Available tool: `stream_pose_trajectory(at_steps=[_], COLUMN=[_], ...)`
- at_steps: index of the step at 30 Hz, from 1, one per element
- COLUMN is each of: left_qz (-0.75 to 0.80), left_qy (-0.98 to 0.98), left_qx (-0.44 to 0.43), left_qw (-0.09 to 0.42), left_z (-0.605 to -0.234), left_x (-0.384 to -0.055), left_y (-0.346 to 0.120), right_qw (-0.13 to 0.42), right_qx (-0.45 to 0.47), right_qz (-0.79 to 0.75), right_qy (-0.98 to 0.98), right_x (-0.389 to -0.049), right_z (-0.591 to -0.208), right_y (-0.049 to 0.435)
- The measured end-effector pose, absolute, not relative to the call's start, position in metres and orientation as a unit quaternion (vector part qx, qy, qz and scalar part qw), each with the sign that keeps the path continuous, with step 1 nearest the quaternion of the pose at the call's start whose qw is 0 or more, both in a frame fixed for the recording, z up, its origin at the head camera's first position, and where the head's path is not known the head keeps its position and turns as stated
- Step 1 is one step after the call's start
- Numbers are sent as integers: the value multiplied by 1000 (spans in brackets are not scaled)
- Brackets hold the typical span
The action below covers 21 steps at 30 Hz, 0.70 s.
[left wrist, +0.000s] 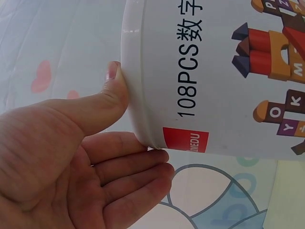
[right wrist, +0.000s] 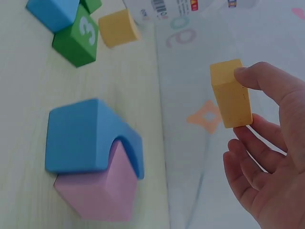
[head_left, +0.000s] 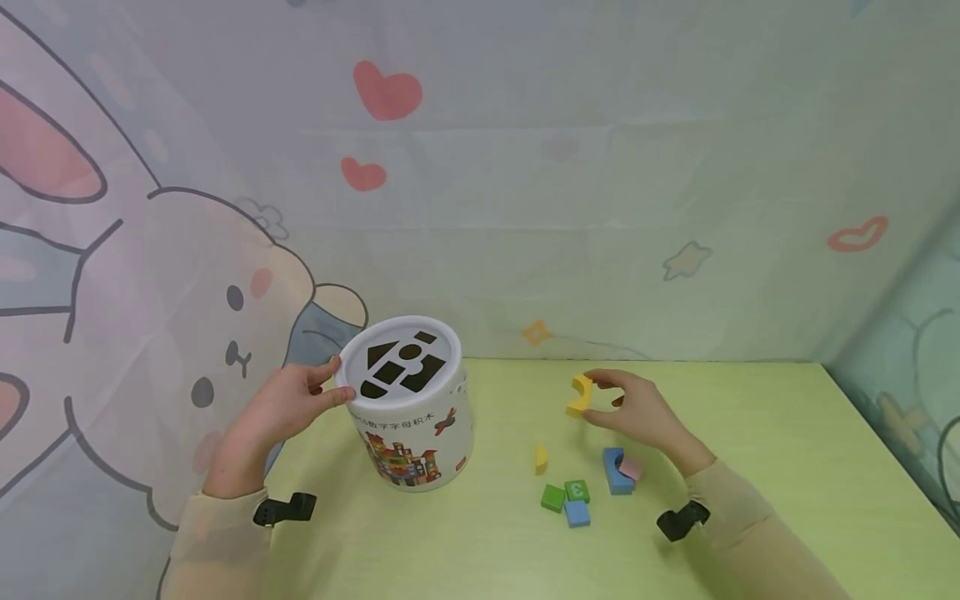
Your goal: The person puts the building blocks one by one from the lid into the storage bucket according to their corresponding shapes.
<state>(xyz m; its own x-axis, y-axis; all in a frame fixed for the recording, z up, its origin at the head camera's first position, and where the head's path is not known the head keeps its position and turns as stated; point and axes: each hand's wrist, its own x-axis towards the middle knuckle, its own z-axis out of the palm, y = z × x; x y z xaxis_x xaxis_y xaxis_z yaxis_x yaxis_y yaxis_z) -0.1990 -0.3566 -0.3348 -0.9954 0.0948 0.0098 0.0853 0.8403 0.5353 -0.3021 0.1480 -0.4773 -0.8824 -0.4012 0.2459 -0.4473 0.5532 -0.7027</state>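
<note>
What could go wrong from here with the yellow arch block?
The right hand pinches the yellow arch block near its two ends, so it could slip. Turned wrongly, it might catch at the arch-shaped opening in the lid. The left hand touches the bucket only at its rim, so it could shift.

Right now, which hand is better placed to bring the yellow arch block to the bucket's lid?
Probably the right hand: it pinches the yellow arch block, while the left hand touches the white bucket, well apart from the block.
</note>
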Motion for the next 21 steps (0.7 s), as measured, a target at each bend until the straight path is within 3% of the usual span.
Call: stream_pose_trajectory(at_steps=[21], left_qz=[270], left_qy=[962], left_qx=[44], left_qw=[13], left_z=[-333], left_x=[-200], left_y=[-356], right_qw=[84], right_qx=[256], right_qz=[490], right_qy=[-829], right_x=[-274], right_z=[-423], right_y=[76])
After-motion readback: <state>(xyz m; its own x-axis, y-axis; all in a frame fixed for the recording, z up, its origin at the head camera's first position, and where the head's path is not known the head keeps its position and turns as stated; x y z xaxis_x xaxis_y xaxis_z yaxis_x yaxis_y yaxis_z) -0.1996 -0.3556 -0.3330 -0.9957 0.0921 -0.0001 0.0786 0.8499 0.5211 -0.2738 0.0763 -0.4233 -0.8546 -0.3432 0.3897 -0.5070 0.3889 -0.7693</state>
